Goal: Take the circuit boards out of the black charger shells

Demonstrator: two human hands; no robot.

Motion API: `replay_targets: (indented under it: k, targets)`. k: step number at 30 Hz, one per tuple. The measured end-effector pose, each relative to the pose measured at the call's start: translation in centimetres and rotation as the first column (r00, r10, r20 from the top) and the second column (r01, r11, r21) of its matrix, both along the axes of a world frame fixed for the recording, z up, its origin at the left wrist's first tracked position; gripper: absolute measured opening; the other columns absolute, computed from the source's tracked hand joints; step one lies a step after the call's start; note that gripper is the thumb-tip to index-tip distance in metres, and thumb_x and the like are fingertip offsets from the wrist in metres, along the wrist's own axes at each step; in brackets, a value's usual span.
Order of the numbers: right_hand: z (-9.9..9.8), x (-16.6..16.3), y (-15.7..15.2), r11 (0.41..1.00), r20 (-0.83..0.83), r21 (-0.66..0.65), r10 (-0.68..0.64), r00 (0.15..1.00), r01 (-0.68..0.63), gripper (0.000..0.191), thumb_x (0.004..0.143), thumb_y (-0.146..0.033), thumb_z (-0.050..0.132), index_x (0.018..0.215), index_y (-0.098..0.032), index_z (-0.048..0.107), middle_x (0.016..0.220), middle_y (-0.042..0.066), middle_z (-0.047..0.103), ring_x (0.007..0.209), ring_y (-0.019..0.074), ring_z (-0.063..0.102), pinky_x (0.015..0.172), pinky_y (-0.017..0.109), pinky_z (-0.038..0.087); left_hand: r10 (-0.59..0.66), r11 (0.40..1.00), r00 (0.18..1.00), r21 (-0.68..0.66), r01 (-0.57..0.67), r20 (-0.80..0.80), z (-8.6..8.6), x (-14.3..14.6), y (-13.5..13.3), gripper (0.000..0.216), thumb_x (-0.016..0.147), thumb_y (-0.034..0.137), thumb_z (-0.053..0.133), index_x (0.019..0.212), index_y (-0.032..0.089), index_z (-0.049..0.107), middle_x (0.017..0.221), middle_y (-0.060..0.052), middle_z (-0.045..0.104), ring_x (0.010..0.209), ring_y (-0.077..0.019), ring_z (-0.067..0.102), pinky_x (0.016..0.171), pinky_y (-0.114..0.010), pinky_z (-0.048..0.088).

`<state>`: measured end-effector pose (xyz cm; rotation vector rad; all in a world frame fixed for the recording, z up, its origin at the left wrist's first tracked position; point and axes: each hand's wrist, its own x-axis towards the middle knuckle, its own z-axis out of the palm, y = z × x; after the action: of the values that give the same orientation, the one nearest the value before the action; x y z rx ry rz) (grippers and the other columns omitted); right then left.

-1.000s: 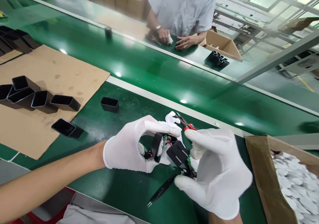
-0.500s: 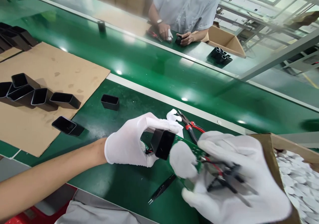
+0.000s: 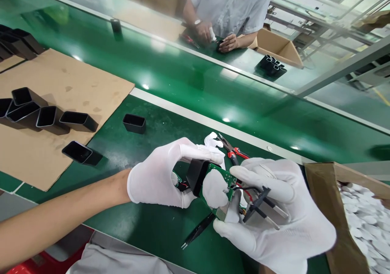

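Observation:
My left hand [image 3: 161, 174], in a white glove, is closed around a black rectangular housing [image 3: 196, 175]. A bit of green board and red wire shows between its fingers, behind the housing. In my gloved right hand [image 3: 283, 209] is a green circuit board [image 3: 222, 215], pinched at its edges, with a round white lump [image 3: 215, 188] on its face. The board's left end is at the housing's open mouth; how far inside it reaches I cannot tell. Red and black wires join the board to a black plug piece [image 3: 257, 205] with two metal pins, under my right fingers.
Red-handled pliers [image 3: 233, 152] and a black strip with two metal tips [image 3: 198, 231] lie near my hands. Several black housings [image 3: 79, 121] stand on cardboard [image 3: 100, 79] at left. A box of white discs [image 3: 362, 221] is at right. A co-worker [image 3: 225, 14] works across the bench.
My right hand has moved left with the circuit board, bringing it closer against the housing. The plug piece has turned and shows clearly. My left hand has hardly moved.

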<state>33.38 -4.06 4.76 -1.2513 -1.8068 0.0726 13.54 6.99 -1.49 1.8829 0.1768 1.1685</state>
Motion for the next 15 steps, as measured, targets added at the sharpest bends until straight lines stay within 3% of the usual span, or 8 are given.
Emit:
replay_targets:
  k: [6,15]
  targets:
    - [0.16,-0.12,-0.01,1.0,0.009,-0.03,0.002,1.0,-0.001,0.062,0.079,-0.036,0.098,0.135,-0.032,0.074,0.107,0.006,0.069,0.096,0.0281,0.07,0.086,0.046,0.065,-0.001,1.0,1.0,-0.003,0.001,-0.03,0.22,-0.25,0.08,0.077,0.068,0.008,0.084,0.141,0.024,0.067,0.133,-0.008,0.082,0.114,-0.028,0.079,0.102,-0.038,0.066]
    - [0.19,-0.3,-0.07,0.999,0.008,-0.031,-0.018,1.0,0.019,0.062,0.075,-0.036,0.1,0.132,-0.032,0.076,0.099,0.006,0.072,0.091,0.0291,0.071,0.079,0.046,0.066,0.002,1.0,1.0,-0.004,-0.002,-0.008,0.15,-0.21,0.05,0.077,0.068,0.011,0.088,0.141,0.024,0.067,0.133,-0.01,0.081,0.114,-0.0283,0.08,0.103,-0.037,0.065]
